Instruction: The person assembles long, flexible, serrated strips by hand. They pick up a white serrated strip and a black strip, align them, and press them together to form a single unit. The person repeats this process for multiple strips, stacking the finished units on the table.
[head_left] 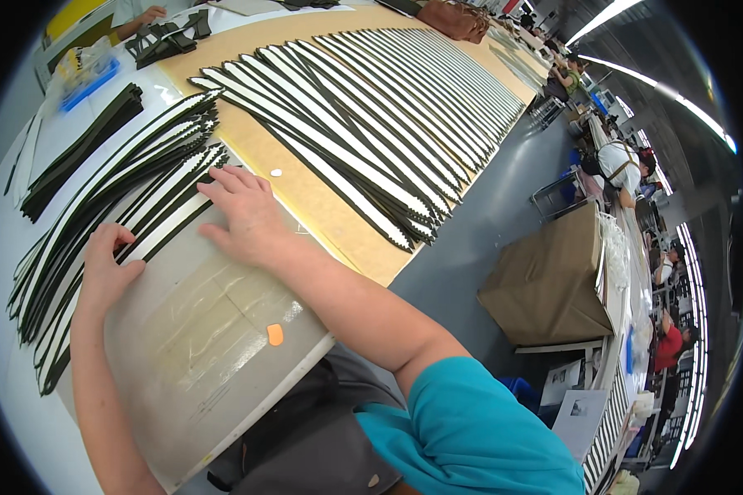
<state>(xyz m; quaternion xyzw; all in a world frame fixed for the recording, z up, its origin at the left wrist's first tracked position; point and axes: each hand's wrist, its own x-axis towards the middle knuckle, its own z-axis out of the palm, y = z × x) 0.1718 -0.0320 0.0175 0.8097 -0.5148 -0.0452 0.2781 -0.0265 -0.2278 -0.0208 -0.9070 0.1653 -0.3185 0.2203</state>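
Note:
A long black-edged white strip [167,234] runs between my two hands on a grey work board [149,346]. My left hand [107,268] is curled at its near part, thumb and forefinger on either side of it. Across its far end, my right hand [248,216] lies with fingertips touching it and the thumb spread apart. More such strips with serrated ends lie beside it in an overlapping pile [91,223], partly hidden by my left hand. An orange piece [275,334] rests on clear film [198,326] on the board.
Many strips [371,124] lie in rows on the tan table paper [264,161]. A small white piece [276,173] sits near my right hand. Black strips [82,153] and a blue tray [91,85] are at left. A brown-covered box [545,276] stands right, with people working beyond.

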